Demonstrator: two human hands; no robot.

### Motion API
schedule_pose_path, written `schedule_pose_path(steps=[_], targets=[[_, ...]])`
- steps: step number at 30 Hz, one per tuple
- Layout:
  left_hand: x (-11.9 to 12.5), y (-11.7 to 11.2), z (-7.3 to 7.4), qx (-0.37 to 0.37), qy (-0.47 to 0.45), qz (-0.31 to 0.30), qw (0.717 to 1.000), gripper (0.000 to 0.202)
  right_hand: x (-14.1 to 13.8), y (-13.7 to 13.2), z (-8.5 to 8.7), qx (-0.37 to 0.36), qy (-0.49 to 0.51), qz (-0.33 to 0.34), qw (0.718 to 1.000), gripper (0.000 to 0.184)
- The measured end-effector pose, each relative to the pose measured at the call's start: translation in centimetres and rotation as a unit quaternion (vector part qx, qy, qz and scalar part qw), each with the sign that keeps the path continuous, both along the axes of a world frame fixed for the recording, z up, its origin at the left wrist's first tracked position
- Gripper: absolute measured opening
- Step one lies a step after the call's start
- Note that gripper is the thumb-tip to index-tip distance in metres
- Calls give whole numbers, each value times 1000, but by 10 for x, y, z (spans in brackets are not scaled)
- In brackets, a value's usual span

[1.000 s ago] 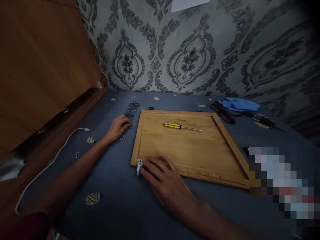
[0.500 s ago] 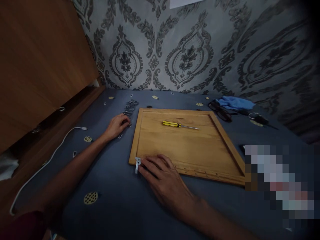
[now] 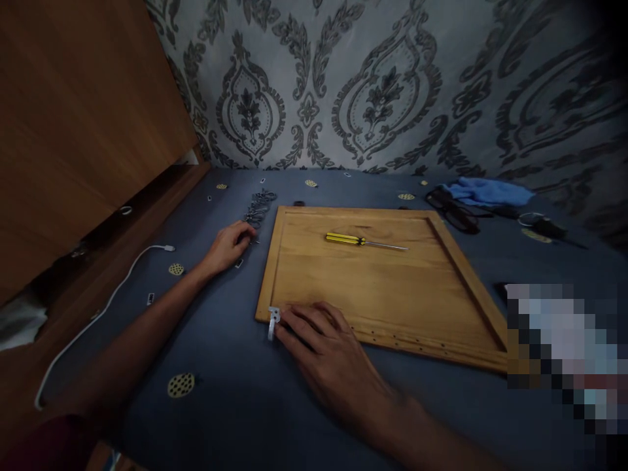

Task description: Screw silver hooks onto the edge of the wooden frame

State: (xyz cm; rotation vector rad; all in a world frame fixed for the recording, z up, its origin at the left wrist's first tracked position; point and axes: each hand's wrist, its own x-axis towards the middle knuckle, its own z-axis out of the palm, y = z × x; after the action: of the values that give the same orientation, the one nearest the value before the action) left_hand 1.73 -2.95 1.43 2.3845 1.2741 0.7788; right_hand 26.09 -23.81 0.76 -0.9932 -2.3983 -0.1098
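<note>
A framed wooden panel (image 3: 314, 275) lies flat on the dark blue patterned sheet. At its near left corner is a small silver metal bracket (image 3: 273, 320) with holes. My right hand (image 3: 328, 353) rests over the panel's near edge, its fingertips holding the bracket against that corner. Left of the panel, my left hand (image 3: 230, 245) is down on the sheet with thumb and fingers pinched together. A tiny shiny bit shows by its fingertips, too small to name. Just beyond it is a heap of small dark metal pieces (image 3: 260, 204). A yellow-handled screwdriver (image 3: 346, 239) lies on the panel.
A white cable (image 3: 105, 297) curves over the sheet at left, beside a wooden cabinet (image 3: 88, 118). Sunglasses (image 3: 458, 212), a blue cloth (image 3: 490, 191) and keys (image 3: 547, 227) lie at the back right. A blurred-out object (image 3: 564, 340) sits at the right, and a patterned wall stands behind.
The view has shifted slightly, so the panel and the things at right appear further right. Both hands keep nearly the same places, the right one still on the bracket.
</note>
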Motion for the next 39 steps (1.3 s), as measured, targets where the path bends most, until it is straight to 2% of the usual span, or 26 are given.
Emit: schedule_pose_path(steps=[11,16,21,25,33,39], targets=[[-21,18,-1,-69,-50,-1,996,41,1,1,0,16,8,2,1000,33],[-29,16,13,-96,-26,-27,995,21,2,1,0,11,9,6,1000,35],[-33,9,30,-121,11,-49,991,19,1,2,0,21,13,0,1000,36],[-37,8,37,-137,31,-61,988,19,0,2,0,23,15,0,1000,36],[-34,6,31,-102,42,-50,993,25,0,1,2,29,14,2,999,32],[-31,5,32,-92,50,-65,992,19,1,2,1,18,8,1,1000,32]])
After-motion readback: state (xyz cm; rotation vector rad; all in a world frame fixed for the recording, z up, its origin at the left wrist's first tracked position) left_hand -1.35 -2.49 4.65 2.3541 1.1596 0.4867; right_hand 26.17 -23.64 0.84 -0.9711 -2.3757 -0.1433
